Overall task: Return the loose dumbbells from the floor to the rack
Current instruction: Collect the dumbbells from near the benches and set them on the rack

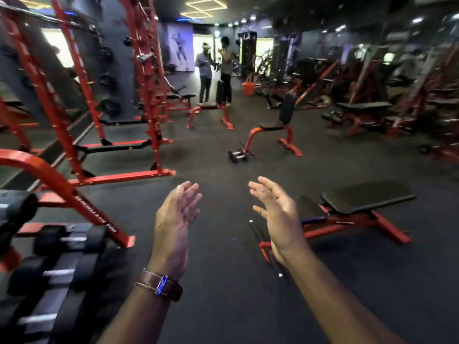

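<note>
At near left, the rack (53,264) holds rows of dumbbells. My left hand (175,225), a watch (161,285) on its wrist, is raised with fingers spread and nothing in it. My right hand (278,217) mirrors it, palm inward, fingers spread, also bare. Farther off, just right of centre, two loose dumbbells (238,155) lie together on the floor beside a red bench (275,130). I seem to be between loads; next I must walk over, crouch, and grip one handle in each hand.
</note>
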`<state>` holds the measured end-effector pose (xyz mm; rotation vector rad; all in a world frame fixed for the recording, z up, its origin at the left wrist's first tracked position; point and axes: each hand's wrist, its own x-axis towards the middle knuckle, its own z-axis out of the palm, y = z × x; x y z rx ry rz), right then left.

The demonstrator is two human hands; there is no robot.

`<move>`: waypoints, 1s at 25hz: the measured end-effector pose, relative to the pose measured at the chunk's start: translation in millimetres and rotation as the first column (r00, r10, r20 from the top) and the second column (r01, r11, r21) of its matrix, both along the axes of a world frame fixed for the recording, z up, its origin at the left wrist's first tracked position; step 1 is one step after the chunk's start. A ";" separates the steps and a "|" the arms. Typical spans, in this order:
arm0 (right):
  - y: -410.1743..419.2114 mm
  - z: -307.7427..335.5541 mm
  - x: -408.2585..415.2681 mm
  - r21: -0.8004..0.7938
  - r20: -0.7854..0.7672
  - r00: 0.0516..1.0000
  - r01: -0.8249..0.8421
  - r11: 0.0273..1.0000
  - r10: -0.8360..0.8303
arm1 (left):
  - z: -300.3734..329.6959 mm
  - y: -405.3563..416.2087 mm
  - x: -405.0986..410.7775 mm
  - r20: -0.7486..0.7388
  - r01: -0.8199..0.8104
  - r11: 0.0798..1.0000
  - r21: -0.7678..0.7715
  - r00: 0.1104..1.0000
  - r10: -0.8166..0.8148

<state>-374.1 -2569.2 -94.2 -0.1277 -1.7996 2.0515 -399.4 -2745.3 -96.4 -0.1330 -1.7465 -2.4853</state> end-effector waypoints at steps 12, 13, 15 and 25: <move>110.9 -40.7 -329.5 -0.066 0.046 0.994 0.102 0.993 -0.099 | -40.5 113.9 -346.6 0.007 0.067 0.995 -0.074 0.998 -0.067; 114.5 -41.2 -365.6 -0.081 0.053 0.992 0.121 0.989 -0.117 | -40.8 117.5 -387.0 0.015 0.083 0.994 -0.078 0.997 -0.082; 124.2 -37.3 -436.1 -0.100 0.073 0.986 0.154 0.983 -0.147 | -36.9 127.2 -465.6 0.033 0.117 0.990 -0.083 0.993 -0.114; 213.8 -64.7 -745.5 -0.149 0.166 0.951 0.287 0.946 -0.262 | -53.9 227.7 -785.1 0.123 0.214 0.971 -0.109 0.972 -0.200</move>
